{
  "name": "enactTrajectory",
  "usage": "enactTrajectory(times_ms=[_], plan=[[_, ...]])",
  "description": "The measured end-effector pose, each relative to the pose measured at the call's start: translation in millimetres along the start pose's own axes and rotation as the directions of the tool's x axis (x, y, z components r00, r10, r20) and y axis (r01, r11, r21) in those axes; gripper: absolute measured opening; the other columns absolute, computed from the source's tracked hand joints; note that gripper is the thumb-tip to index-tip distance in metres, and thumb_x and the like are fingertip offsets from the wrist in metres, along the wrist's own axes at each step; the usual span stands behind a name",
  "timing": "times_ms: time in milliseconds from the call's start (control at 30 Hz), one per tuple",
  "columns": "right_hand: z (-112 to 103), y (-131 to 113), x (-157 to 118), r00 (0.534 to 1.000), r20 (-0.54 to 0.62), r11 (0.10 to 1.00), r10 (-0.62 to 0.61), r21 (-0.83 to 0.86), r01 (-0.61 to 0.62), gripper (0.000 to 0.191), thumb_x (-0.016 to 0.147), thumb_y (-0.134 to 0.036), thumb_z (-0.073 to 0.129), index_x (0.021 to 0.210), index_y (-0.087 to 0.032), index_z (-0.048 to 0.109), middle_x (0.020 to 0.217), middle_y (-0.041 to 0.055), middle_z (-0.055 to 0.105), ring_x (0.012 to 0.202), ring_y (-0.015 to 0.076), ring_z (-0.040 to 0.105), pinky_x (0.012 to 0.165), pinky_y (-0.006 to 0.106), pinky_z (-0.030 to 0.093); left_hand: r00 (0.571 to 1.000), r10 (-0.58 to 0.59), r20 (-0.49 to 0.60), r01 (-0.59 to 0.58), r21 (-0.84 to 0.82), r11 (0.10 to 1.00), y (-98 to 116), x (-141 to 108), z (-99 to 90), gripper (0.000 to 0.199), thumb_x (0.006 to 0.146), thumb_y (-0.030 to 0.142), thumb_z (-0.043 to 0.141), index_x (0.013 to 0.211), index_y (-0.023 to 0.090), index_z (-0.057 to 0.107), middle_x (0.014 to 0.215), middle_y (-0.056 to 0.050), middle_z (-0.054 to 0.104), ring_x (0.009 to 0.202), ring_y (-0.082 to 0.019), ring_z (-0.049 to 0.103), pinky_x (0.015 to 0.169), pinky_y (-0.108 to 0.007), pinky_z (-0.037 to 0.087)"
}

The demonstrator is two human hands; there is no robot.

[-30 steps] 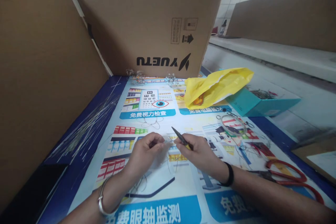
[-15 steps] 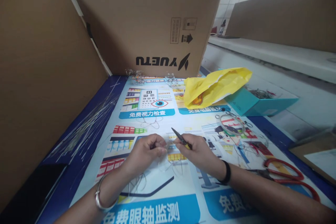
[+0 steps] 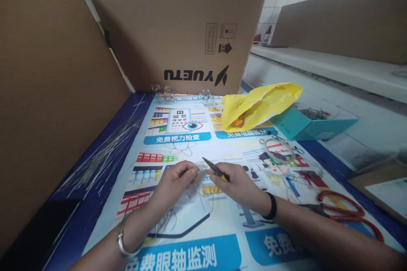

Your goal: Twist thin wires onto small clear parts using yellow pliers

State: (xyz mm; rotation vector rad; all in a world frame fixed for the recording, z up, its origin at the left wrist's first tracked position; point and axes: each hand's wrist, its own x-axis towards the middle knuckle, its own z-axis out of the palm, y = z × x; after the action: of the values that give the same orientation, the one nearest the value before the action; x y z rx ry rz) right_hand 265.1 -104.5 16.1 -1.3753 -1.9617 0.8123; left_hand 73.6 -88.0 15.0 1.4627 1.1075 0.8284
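Note:
In the middle of the printed sheet, my left hand [image 3: 177, 181] pinches a thin bent wire [image 3: 201, 192] between thumb and fingers. Loops of it hang down below the fingertips. My right hand [image 3: 238, 186] is closed around small pliers [image 3: 213, 167] with dark pointed jaws and a bit of yellow handle showing. The jaw tip points up and left, close to my left fingertips. Whether the jaws touch the wire I cannot tell. More bent wire pieces [image 3: 167, 220] lie beside my left wrist, and a flower-like wire shape [image 3: 180, 149] rests beyond my hands.
Straight wires [image 3: 104, 152] lie at left beside a dark flat object [image 3: 41, 233]. Cardboard panels [image 3: 143, 21] stand behind. A yellow bag [image 3: 260, 103] leans on a turquoise box [image 3: 314, 128] of metal pieces. Right: a clear ring-shaped coil [image 3: 280, 150] and red-handled scissors [image 3: 345, 207].
My right hand and the pliers have shifted slightly left, nearer my left fingertips. My left thumb has moved up, and the hanging wire shows more plainly.

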Motion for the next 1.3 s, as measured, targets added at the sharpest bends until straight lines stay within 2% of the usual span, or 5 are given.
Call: enactTrajectory(times_ms=[233, 467, 800, 1133, 1300], plan=[[-2.1, -8.0, 0.1, 0.993, 0.115, 0.999, -0.041, -0.016, 0.043, 0.007, 0.075, -0.019, 0.051, 0.067, -0.019, 0.052, 0.060, -0.0057, 0.048, 0.057, 0.0090, 0.044, 0.053, 0.020, 0.030, 0.989, 0.028, -0.144, -0.012, 0.111, 0.994, 5.7, -2.6, -1.1, 0.024, 0.081, 0.037, 0.050, 0.072, 0.017, 0.059, 0.064, 0.001, 0.057, 0.059, -0.012, 0.050, 0.055, -0.021, 0.037], [-1.1, -8.1, -0.2, 0.993, 0.118, 1.000, -0.026, 0.020, 0.024, 0.017, 0.074, -0.019, 0.052, 0.090, -0.021, 0.059, 0.071, -0.0040, 0.057, 0.062, 0.0110, 0.049, 0.057, 0.021, 0.033, 0.983, 0.067, -0.174, -0.024, 0.240, 0.970, 3.9, -1.8, -3.8, 0.023, 0.081, 0.035, 0.047, 0.068, 0.019, 0.057, 0.059, 0.002, 0.053, 0.056, -0.013, 0.049, 0.054, -0.021, 0.036], [-1.1, -7.9, -1.5, 0.993, 0.082, 0.991, -0.082, -0.097, 0.089, 0.010, 0.076, -0.024, 0.055, 0.068, -0.019, 0.052, 0.064, -0.0033, 0.051, 0.062, 0.0111, 0.048, 0.057, 0.022, 0.033, 0.975, 0.163, -0.154, -0.078, 0.449, 0.890, -0.1, 6.3, -17.7, 0.024, 0.081, 0.032, 0.045, 0.066, 0.019, 0.058, 0.057, 0.002, 0.055, 0.056, -0.014, 0.051, 0.053, -0.022, 0.035], [1.2, 8.8, -1.8, 0.944, -0.024, 0.915, -0.330, -0.252, 0.314, 0.030, 0.080, -0.028, 0.057, 0.110, -0.023, 0.058, 0.092, 0.0062, 0.057, 0.089, 0.0193, 0.052, 0.079, 0.034, 0.044, 0.968, 0.236, -0.085, -0.142, 0.590, 0.795, -0.9, 13.4, -27.8, 0.018, 0.080, 0.028, 0.047, 0.078, 0.020, 0.063, 0.075, -0.002, 0.063, 0.075, -0.018, 0.055, 0.067, -0.027, 0.039], [-2.1, 13.9, 0.5, 0.946, -0.008, 0.900, -0.325, -0.312, 0.306, 0.033, 0.081, -0.029, 0.055, 0.113, -0.023, 0.056, 0.093, 0.0073, 0.057, 0.090, 0.0207, 0.051, 0.079, 0.037, 0.044, 0.961, 0.264, -0.080, -0.154, 0.637, 0.755, 7.5, 13.4, -36.1, 0.020, 0.082, 0.028, 0.044, 0.075, 0.020, 0.061, 0.077, -0.003, 0.063, 0.076, -0.017, 0.056, 0.068, -0.026, 0.039]])
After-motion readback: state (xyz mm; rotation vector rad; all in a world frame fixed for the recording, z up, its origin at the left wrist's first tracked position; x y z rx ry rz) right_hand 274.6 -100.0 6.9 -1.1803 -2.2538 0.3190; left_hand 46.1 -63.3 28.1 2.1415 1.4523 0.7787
